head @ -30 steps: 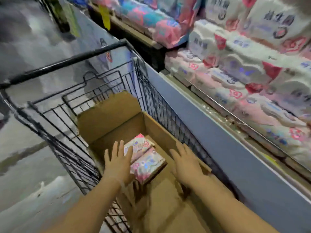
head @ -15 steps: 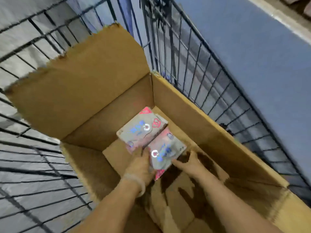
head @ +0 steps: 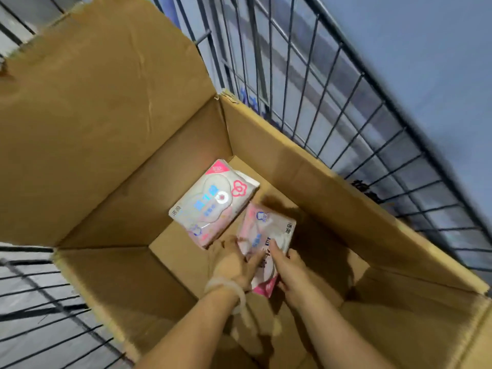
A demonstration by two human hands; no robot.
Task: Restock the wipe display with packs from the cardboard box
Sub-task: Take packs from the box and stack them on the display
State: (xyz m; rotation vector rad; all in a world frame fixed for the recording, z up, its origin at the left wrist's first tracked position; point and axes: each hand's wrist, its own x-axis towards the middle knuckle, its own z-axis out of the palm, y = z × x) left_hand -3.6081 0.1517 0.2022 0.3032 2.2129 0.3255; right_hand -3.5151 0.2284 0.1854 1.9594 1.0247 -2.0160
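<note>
Near pack (head: 262, 243) now tilted up, gripped by left hand (head: 234, 265) and right hand (head: 288, 267); extraction from cardboard box (head: 306, 166) begun, 1 pack (head: 210, 203) left flat.

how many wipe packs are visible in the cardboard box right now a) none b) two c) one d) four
b: two packs show in the cardboard box: the far pack lying flat on the bottom, and the near pack gripped between the left hand and the right hand.

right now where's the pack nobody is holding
In the head view the loose pack lies flat on the floor of the cardboard box, at its far end, just left of the pack that both hands grip.
</note>
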